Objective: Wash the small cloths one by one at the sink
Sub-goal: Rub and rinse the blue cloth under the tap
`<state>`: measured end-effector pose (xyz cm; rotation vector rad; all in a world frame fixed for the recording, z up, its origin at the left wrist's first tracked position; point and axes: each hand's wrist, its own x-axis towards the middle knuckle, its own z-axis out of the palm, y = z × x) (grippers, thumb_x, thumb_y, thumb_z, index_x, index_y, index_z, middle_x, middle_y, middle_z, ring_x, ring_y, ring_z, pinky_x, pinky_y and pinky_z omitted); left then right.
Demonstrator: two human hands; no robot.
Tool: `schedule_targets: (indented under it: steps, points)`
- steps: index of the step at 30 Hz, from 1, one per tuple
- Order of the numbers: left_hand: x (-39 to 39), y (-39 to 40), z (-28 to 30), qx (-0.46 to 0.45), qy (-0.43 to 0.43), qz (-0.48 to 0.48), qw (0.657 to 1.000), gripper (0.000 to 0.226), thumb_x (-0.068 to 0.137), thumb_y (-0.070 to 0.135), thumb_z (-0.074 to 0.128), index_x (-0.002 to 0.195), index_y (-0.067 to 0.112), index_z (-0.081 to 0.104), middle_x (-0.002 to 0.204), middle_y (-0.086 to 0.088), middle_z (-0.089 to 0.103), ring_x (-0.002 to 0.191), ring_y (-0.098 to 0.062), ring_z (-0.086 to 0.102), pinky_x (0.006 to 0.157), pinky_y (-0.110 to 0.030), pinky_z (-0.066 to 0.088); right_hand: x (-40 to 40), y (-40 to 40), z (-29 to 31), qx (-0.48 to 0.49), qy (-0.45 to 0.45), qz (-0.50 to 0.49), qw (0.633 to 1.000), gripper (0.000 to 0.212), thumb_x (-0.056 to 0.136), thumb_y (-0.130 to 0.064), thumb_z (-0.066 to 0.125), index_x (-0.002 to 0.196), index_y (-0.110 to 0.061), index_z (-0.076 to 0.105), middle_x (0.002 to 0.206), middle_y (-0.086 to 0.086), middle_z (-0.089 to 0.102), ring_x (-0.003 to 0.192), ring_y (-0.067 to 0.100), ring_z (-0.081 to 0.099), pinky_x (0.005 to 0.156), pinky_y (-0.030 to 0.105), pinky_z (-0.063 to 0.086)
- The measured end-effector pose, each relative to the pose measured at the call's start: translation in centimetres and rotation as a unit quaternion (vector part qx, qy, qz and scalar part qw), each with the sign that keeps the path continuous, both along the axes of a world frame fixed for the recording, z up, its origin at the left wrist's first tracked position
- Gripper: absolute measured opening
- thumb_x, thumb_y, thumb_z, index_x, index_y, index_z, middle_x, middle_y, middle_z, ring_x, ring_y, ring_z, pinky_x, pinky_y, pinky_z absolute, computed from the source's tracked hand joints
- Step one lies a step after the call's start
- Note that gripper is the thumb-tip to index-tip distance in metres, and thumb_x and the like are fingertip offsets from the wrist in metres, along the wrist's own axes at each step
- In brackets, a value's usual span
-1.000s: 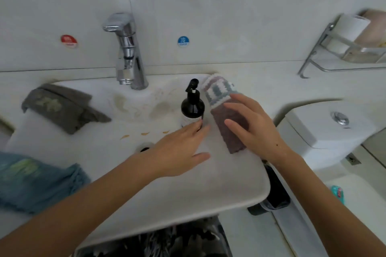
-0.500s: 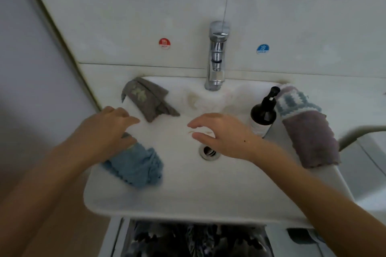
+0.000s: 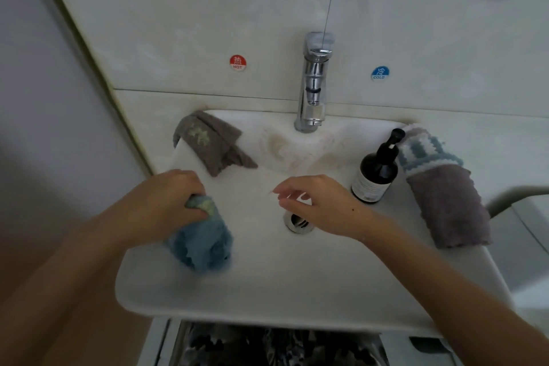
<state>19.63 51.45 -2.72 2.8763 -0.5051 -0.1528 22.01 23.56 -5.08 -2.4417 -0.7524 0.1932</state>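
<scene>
A blue cloth [image 3: 205, 244] hangs bunched over the left part of the white sink [image 3: 297, 285]. My left hand [image 3: 166, 202] grips its top, fingers curled round it. My right hand [image 3: 315, 202] hovers over the drain [image 3: 297, 221] with loosely bent fingers and holds nothing. A grey-brown cloth [image 3: 211, 142] lies draped on the sink's back left rim. A purple cloth with a teal and white patterned end [image 3: 439, 187] lies along the right rim. The chrome tap [image 3: 315, 83] stands at the back, with no water visible.
A dark pump bottle [image 3: 377, 172] stands on the right rim beside the purple cloth. Hot [image 3: 237, 62] and cold [image 3: 379, 73] stickers mark the tiled wall. A mirror edge runs along the top. A wall closes in on the left, and a white fixture [image 3: 520, 196] sits at the right.
My left hand has closed on the blue cloth and lifted its top off the left rim toward the basin. My right hand left the purple cloth and now hovers over the drain.
</scene>
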Motion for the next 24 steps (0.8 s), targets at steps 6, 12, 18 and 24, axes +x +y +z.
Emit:
schedule_targets:
  steps: [6, 12, 18, 24]
  points:
    - [3.1, -5.7, 0.6, -0.170, 0.087, -0.051, 0.980, 0.008, 0.081, 0.024, 0.075, 0.085, 0.017, 0.072, 0.084, 0.000, 0.067, 0.076, -0.013, 0.061, 0.073, -0.034, 0.052, 0.8, -1.5, 0.5, 0.082, 0.109, -0.013, 0.991, 0.044, 0.090, -0.027, 0.069, 0.132, -0.027, 0.055, 0.121, -0.010, 0.061, 0.106, 0.004, 0.059, 0.089, 0.025, 0.053]
    - [6.3, -10.6, 0.7, -0.305, 0.159, -0.063, 0.937, 0.014, 0.081, 0.017, 0.074, 0.095, 0.012, 0.073, 0.087, 0.000, 0.072, 0.079, -0.009, 0.066, 0.075, -0.025, 0.053, 2.2, -3.2, 0.5, 0.094, 0.102, -0.042, 0.989, 0.032, 0.087, -0.013, 0.071, 0.118, -0.017, 0.062, 0.107, -0.005, 0.064, 0.094, 0.010, 0.061, 0.085, 0.026, 0.053]
    - [7.5, -13.5, -1.1, -0.453, 0.149, 0.026, 0.879, 0.028, 0.086, 0.007, 0.068, 0.103, 0.027, 0.058, 0.105, 0.007, 0.060, 0.094, -0.008, 0.060, 0.074, -0.017, 0.051, 3.3, -4.6, 0.7, 0.171, 0.095, -0.149, 0.969, 0.007, 0.089, -0.001, 0.063, 0.091, -0.006, 0.067, 0.087, 0.009, 0.067, 0.081, 0.019, 0.063, 0.076, 0.038, 0.054]
    - [5.5, -15.4, -2.4, -0.493, 0.138, 0.015, 0.859, 0.036, 0.090, 0.019, 0.065, 0.122, 0.024, 0.051, 0.107, 0.012, 0.061, 0.091, 0.010, 0.060, 0.074, -0.010, 0.049, 2.6, -3.9, 1.0, 0.301, 0.161, -0.176, 0.923, 0.018, 0.091, 0.001, 0.061, 0.088, -0.015, 0.065, 0.081, -0.004, 0.070, 0.072, 0.007, 0.067, 0.060, 0.020, 0.053]
